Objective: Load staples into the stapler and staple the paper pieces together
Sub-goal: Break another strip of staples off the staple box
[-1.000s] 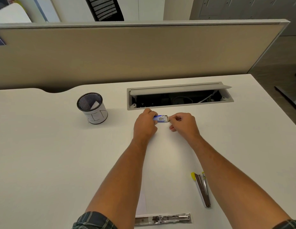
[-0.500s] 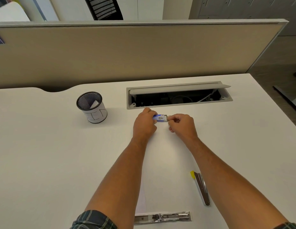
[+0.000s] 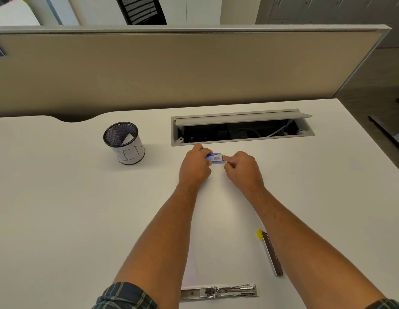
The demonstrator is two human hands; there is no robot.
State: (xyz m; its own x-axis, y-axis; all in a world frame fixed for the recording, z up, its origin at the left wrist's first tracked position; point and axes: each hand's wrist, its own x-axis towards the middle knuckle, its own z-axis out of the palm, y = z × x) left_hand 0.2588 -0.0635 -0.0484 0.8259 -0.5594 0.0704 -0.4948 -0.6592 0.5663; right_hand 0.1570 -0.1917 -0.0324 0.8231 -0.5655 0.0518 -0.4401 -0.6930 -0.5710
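Note:
A small blue and white staple box (image 3: 214,158) sits between my two hands at mid-desk. My left hand (image 3: 195,168) grips its left end. My right hand (image 3: 243,169) pinches its right end, where the box looks slid open. Near the front edge lies the stapler's opened metal base (image 3: 218,292). Its yellow-tipped upper part (image 3: 271,253) lies apart at the right, beside my right forearm. White paper pieces (image 3: 190,268) lie under my left forearm, mostly hidden.
A black mesh pen cup (image 3: 125,142) with a paper label stands at the left. An open cable tray (image 3: 240,128) is recessed in the white desk (image 3: 60,208) behind my hands. A beige divider panel (image 3: 171,68) runs along the back; the desk edge falls off at the right.
My hands stay on the staple box in nearly the same place. My right fingers have shifted slightly at the box's right end.

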